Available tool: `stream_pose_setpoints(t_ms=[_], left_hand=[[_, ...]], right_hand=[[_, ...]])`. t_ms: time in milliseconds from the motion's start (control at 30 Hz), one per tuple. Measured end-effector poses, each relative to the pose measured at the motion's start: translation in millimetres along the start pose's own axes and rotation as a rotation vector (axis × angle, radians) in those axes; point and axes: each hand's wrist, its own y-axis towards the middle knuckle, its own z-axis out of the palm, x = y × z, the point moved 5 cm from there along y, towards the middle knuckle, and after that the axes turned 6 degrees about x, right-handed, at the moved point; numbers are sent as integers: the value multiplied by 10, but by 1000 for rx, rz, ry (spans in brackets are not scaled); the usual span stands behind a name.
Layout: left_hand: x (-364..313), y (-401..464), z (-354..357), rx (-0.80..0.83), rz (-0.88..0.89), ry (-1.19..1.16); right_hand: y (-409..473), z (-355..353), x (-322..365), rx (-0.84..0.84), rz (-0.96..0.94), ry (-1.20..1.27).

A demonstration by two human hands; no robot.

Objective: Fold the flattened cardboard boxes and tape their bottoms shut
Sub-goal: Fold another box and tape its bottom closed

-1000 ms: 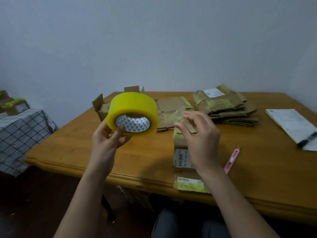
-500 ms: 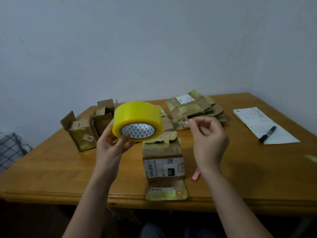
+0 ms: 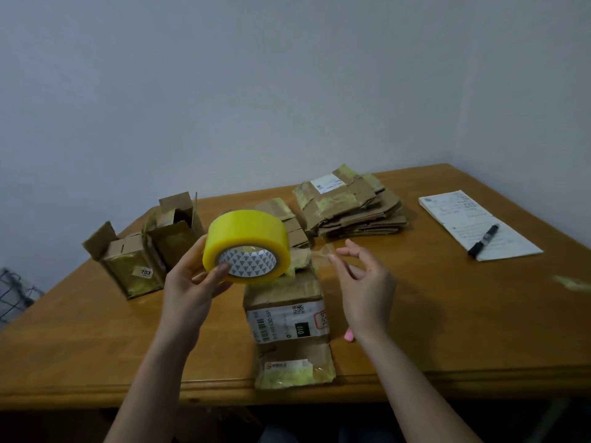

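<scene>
Yellow tape roll (image 3: 246, 246) gripped in left hand (image 3: 188, 286), raised above cardboard box (image 3: 286, 310) lying on table (image 3: 447, 314). Tape end (image 3: 323, 252) pinched by right hand (image 3: 364, 279), drawn sideways, apparently readying a strip for the bottom flaps.

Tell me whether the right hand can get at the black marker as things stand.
Probably yes, but not freely: the right hand pinches the tape end. The marker lies uncovered on the paper to its right.

I see a glossy yellow plastic tape roll (image 3: 246, 239) with a printed paper core (against my left fingertips), matt brown corrugated cardboard box (image 3: 286, 306) below, on smooth varnished wooden table (image 3: 447, 314).
</scene>
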Motion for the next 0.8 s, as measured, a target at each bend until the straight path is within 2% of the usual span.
stream_pose_setpoints(t_ms=[233,433,633,700,800], left_hand=[[21,13,3,30,7,14],[52,45,1,43,-14,12],[20,91,112,97,-10,35],[-2,108,102,101,-9,40],[-13,118,68,101,-16,52]], right_hand=[[12,54,-82,63,127,74],[-9,49,-63,145,-169,-205],[-32,-6,-160,130,-262,-354],[-4,-112,-256,99,-201,-380],[68,-310,-463,116,21,-270]])
